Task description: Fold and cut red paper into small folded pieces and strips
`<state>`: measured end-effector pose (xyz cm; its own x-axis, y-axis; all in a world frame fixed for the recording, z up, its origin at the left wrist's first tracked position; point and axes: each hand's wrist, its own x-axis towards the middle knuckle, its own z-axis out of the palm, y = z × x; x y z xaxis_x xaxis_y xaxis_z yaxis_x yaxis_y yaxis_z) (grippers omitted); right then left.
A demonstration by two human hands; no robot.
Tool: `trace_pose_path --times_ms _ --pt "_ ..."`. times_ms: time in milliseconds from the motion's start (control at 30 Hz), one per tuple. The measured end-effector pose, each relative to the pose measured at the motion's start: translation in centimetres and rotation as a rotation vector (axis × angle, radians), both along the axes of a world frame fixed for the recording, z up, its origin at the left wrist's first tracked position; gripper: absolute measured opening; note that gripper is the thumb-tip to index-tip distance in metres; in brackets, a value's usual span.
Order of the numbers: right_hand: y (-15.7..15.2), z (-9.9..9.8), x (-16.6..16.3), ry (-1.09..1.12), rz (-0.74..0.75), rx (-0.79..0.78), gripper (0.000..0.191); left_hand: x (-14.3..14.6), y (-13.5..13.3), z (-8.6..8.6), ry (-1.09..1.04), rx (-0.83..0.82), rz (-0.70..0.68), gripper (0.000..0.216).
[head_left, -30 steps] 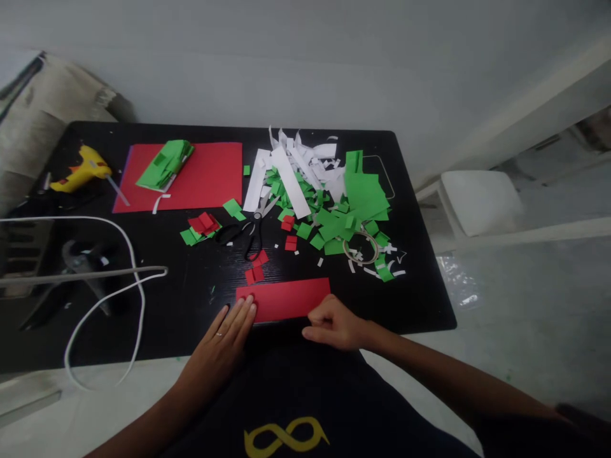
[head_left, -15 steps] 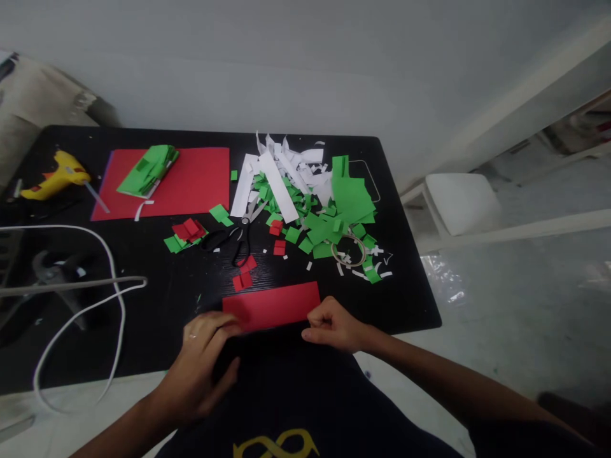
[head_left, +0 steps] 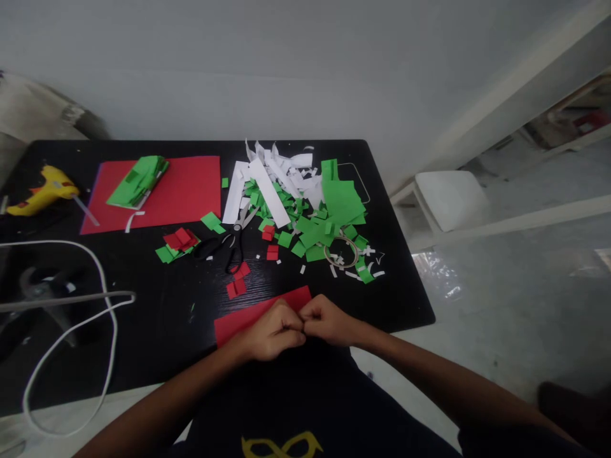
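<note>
Hands meet at the near edge of the black rectangular table (head_left: 143,318) in the head view, my only one: my left hand (head_left: 270,334) and right hand (head_left: 329,320) are both curled, knuckles touching, pinching the near right end of the red rectangular paper strip (head_left: 243,316). I judge they grip it side by side so that the paper can be worked between the fingertips; the fingertips themselves are hidden. The strip lies flat on the table, its long axis running left to right with the right end tilted slightly away from me, and its left part shows bare beside my left wrist. Just beyond the strip lie small red paper squares (head_left: 237,283), and farther out black-handled scissors (head_left: 229,245). Beyond the strip to the right sits a heap of green and white paper offcuts (head_left: 305,203). Well left of the strip loops a white cable (head_left: 102,299), with a yellow glue gun (head_left: 41,191) at the far left corner.
</note>
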<state>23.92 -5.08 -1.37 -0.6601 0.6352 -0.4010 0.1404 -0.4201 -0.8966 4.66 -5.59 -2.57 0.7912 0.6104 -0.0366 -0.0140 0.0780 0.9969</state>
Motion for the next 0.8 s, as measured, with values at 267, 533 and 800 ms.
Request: trace_pose_path --times_ms 267,533,800 --pt "1.0 -0.3 -0.5 0.047 -0.150 -0.187 0.035 -0.1 -0.5 -0.5 0.015 0.248 -0.084 0.037" --pt "1.1 0.0 -1.4 0.054 -0.294 -0.330 0.051 1.5 -1.2 0.1 -0.018 0.332 -0.133 0.036" --pt "0.5 -0.3 -1.8 -0.033 -0.455 -0.196 0.049 2.1 -0.6 -0.1 -0.043 0.272 -0.107 0.040"
